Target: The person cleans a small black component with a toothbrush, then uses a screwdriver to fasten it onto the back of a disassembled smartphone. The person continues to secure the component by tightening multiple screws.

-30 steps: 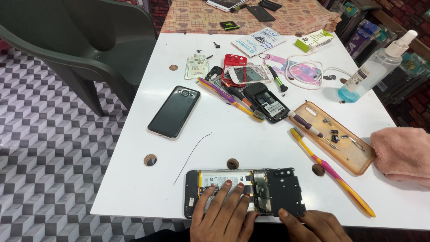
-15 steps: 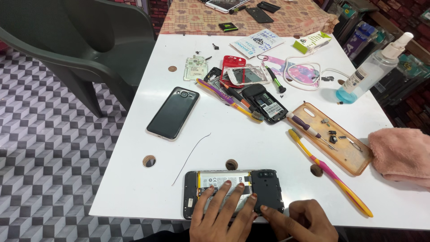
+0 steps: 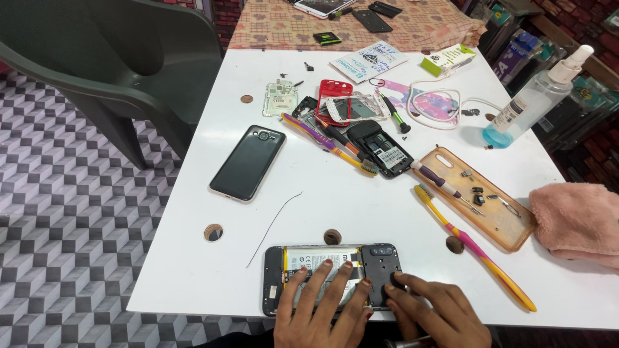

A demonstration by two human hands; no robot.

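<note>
Head view: opened phone (image 3: 322, 258) at 6 o'clock on white table (image 3: 193, 277). Left hand (image 3: 319, 316) lies flat, fingers spread on its battery. Right hand (image 3: 435, 312) presses fingertips on black cover (image 3: 380, 264), gripping nothing.

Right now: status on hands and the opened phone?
Left hand flat on opened phone. Right hand fingertips on its dark cover. Toothbrush lies clear.

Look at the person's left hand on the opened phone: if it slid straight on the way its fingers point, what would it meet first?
Probably the small brown disc just beyond the opened phone; the left hand points up-table toward it, though the exact line is uncertain.
</note>
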